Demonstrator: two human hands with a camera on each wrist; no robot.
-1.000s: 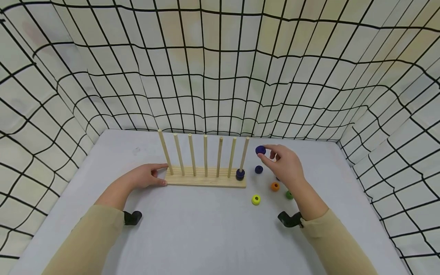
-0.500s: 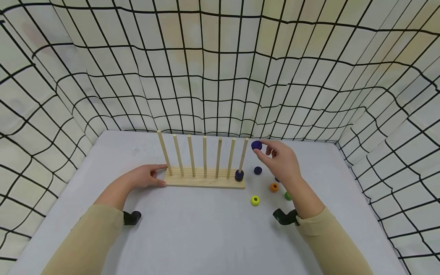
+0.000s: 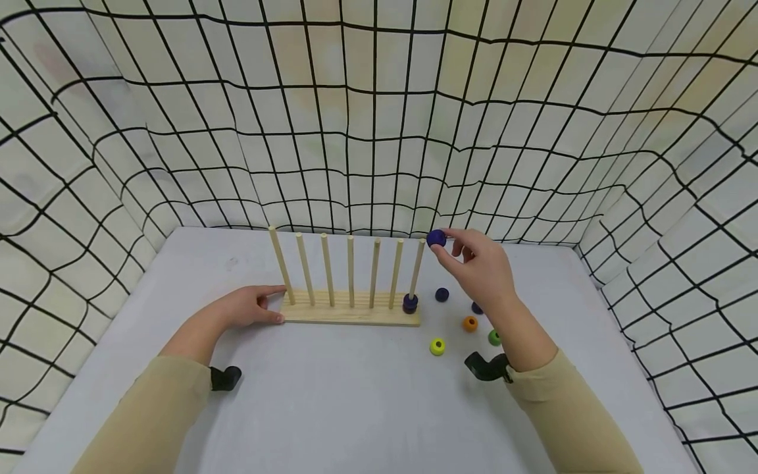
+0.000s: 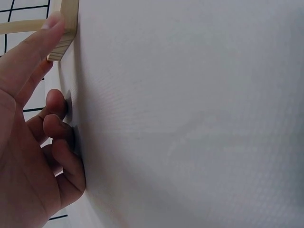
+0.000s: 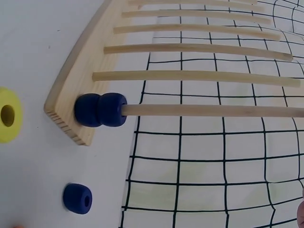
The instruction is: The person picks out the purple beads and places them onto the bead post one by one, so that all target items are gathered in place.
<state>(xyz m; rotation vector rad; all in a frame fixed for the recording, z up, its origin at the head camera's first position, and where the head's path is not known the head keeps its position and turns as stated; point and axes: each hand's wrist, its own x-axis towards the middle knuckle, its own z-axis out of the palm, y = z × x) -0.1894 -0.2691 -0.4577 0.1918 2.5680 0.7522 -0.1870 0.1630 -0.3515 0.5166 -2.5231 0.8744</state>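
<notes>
A pale wooden peg board point(image 3: 355, 316) with a row of upright pegs stands on the white table. My left hand point(image 3: 244, 307) pinches its left end between thumb and forefinger; the other fingers curl below in the left wrist view. Two dark blue beads point(image 5: 99, 110) sit stacked at the foot of the rightmost peg point(image 5: 213, 110). Thumb and forefinger of my right hand point(image 3: 482, 271) pinch another dark blue bead point(image 3: 436, 238), raised just right of that peg's top. In the right wrist view only a sliver of a finger shows at the right edge; the held bead is out of that view.
Right of the board lie a loose blue bead point(image 3: 441, 295), an orange bead point(image 3: 470, 323), a yellow bead point(image 3: 437, 347), and a green bead point(image 3: 494, 337) and another blue bead point(image 3: 476, 308) beside my right forearm. Black netting point(image 3: 373, 138) over pale walls encloses the table's back and sides.
My right hand has carried the blue bead up and to the left, closer to the rightmost peg's top. My left hand keeps its grip on the board's end.
</notes>
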